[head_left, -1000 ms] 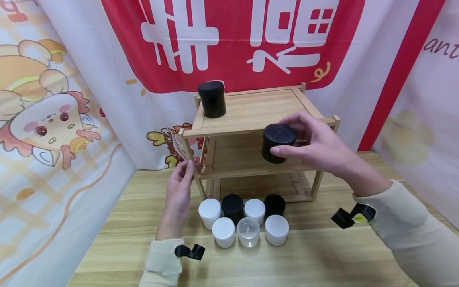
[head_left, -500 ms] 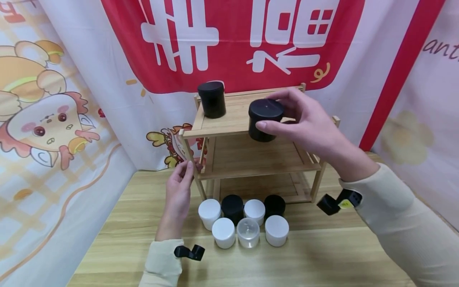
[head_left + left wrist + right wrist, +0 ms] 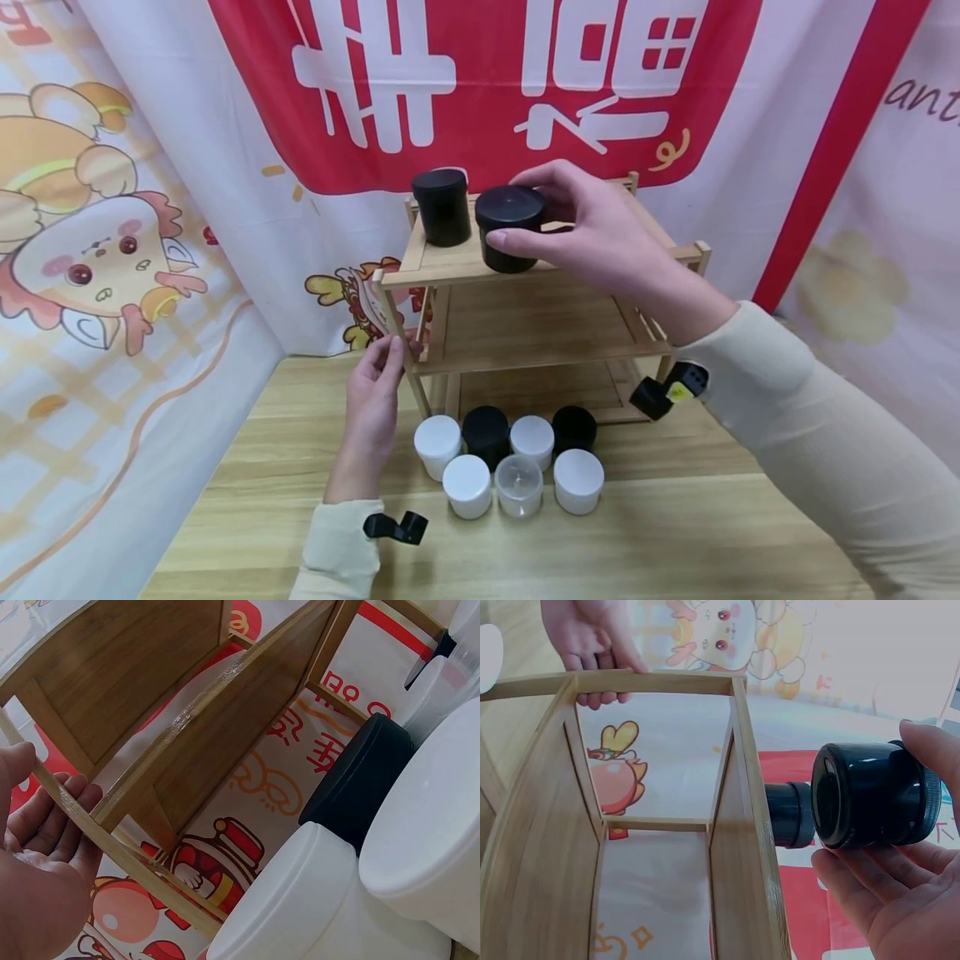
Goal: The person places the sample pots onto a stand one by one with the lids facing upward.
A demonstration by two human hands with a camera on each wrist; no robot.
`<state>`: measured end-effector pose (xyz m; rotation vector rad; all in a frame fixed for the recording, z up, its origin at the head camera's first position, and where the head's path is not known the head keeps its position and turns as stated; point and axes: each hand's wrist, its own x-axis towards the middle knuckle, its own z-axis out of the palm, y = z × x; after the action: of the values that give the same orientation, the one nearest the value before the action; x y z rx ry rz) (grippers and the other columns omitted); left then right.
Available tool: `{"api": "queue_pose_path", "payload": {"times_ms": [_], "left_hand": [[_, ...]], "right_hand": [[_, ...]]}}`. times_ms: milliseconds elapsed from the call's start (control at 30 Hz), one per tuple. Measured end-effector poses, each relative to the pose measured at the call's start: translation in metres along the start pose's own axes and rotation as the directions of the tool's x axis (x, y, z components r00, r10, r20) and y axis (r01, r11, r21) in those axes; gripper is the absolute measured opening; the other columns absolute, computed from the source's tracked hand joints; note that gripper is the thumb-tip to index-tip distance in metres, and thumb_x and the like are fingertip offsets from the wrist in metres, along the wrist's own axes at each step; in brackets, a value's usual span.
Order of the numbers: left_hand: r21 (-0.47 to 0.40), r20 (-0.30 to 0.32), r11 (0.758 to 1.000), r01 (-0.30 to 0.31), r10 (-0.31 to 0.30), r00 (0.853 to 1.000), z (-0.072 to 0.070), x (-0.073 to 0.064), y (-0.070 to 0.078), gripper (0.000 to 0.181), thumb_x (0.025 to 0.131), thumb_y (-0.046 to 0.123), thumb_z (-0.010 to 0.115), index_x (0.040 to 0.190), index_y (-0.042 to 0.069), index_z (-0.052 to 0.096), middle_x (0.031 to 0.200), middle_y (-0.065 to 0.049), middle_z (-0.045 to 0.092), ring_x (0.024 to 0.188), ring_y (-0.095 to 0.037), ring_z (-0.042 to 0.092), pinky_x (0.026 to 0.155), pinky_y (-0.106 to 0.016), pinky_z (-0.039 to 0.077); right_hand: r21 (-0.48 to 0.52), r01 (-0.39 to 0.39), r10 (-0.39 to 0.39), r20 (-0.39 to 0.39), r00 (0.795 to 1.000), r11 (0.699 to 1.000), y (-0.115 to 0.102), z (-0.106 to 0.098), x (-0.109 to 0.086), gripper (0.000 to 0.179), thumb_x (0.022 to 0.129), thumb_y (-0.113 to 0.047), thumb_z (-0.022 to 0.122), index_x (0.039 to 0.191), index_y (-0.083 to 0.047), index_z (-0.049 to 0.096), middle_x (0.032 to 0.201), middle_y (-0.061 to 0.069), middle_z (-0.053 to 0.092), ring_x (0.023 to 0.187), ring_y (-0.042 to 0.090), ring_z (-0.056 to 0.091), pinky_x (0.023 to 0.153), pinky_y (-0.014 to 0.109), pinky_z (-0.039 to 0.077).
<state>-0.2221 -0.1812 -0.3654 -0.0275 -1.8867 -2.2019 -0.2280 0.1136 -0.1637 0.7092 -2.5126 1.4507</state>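
My right hand [image 3: 592, 221] holds a black lidded jar [image 3: 510, 221], thumb on its near side and fingers round the far side. That jar is upright over the front of the top shelf, and a gap shows between its base and the board in the right wrist view. Just left of it, a second black jar [image 3: 444, 212] stands on the top board of the wooden three-tier rack [image 3: 525, 321]. With thumb and fingers, my left hand [image 3: 375, 387] grips the rack's left front post [image 3: 120, 855].
On the table before the rack stand white jars [image 3: 467, 487], black jars [image 3: 486, 437] and a clear jar [image 3: 519, 485] in two close rows. A printed cloth [image 3: 480, 100] hangs behind the rack, and another cloth [image 3: 112, 250] runs along the left.
My right hand has carried the black jar up and to the left, from before the middle shelf to over the top one, close to the standing jar. My left hand has stayed put.
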Motion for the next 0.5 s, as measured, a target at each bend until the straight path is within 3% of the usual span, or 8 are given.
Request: {"api": "queue_pose_path", "payload": {"times_ms": [167, 500], "left_hand": [[-0.005, 0.000, 1.000, 0.001, -0.001, 1.000, 0.000, -0.001, 0.001, 0.040, 0.113, 0.037, 0.055, 0.141, 0.008, 0.059, 0.150, -0.019, 0.053, 0.135, -0.015, 0.056, 0.131, -0.035, 0.036], [0.004, -0.010, 1.000, 0.005, -0.005, 1.000, 0.000, -0.002, 0.002, 0.041, 0.113, 0.038, 0.055, 0.141, 0.009, 0.059, 0.150, -0.019, 0.053, 0.134, -0.015, 0.057, 0.130, -0.035, 0.038]], "right_hand": [[0.043, 0.021, -0.023, 0.033, 0.999, 0.999, -0.001, 0.008, 0.012, 0.064, 0.093, -0.035, 0.085, 0.148, -0.019, 0.055, 0.141, 0.005, 0.067, 0.127, 0.022, 0.066, 0.112, 0.047, 0.055], [0.046, -0.057, 0.055, 0.059, 0.997, 0.997, -0.002, 0.020, 0.032, 0.065, 0.093, -0.038, 0.084, 0.148, -0.020, 0.054, 0.143, 0.004, 0.067, 0.127, 0.021, 0.064, 0.112, 0.044, 0.055]]}}
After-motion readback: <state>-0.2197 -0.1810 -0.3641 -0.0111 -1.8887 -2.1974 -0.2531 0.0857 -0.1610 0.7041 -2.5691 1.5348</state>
